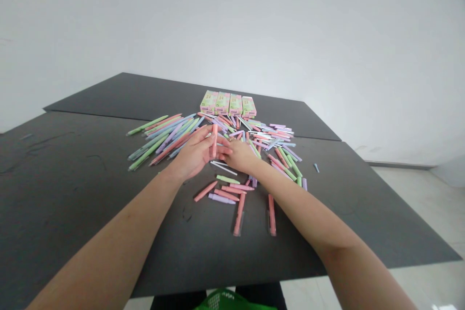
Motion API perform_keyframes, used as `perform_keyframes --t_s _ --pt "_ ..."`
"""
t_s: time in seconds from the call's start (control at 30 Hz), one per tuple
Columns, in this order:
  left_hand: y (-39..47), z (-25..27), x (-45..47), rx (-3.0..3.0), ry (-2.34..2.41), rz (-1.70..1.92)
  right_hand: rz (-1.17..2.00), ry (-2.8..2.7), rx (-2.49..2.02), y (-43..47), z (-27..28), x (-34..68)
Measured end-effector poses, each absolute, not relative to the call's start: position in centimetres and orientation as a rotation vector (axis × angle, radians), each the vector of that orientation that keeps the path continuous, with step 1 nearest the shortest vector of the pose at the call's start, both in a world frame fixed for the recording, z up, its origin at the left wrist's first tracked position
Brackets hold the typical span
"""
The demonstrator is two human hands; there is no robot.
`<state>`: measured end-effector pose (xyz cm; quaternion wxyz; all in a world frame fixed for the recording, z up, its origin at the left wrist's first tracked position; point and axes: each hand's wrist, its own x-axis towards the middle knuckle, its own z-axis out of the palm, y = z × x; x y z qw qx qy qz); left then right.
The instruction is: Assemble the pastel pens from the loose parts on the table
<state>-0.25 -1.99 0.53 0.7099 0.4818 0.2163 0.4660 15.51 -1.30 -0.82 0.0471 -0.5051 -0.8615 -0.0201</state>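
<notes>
My left hand (196,155) is closed around a pink pen barrel (214,136), which stands upright between thumb and fingers. Just to its right, my right hand (241,156) reaches down into the heap of loose pen parts (267,138); its fingertips are hidden, so I cannot see what they touch. Thin white refills (224,168) lie below the hands. Closer to me are several short pieces, among them a green one (227,179) and a purple one (222,198). Two pink barrels with clear parts, one left (240,213) and one right (271,215), point toward me.
Finished-looking long pens (156,147) in green, pink, blue and purple lie at the left. A row of several small boxes (223,102) stands behind the heap. One small blue piece (316,168) lies apart on the dark table (80,179). A white wall rises behind.
</notes>
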Motion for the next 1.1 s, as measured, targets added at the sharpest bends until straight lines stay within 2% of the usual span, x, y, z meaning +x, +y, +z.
perform_keyframes --t_s 0.13,0.23,0.43,0.5,0.63,1.1 --pt "-2.0 0.6 -0.3 1.037 0.467 1.041 -0.043 -2.618 -1.483 -1.3 -0.7 15.6" --pt "-1.9 0.4 -0.2 1.027 0.499 1.065 0.089 -2.434 -1.525 -1.1 -0.4 16.3" --pt "-1.6 0.3 0.0 1.050 0.586 1.184 0.726 -1.960 -1.373 -1.6 -0.8 17.9" --pt "-1.6 0.4 0.0 1.052 0.607 1.209 0.828 -1.892 -1.269 -2.0 -1.2 18.0" --pt "-1.7 0.8 0.0 1.053 0.627 1.247 0.750 -1.881 -1.189 -2.9 -1.4 17.7" --pt "-2.0 0.1 1.0 1.019 0.571 1.202 0.180 -2.247 -1.050 -4.5 -0.2 16.6"
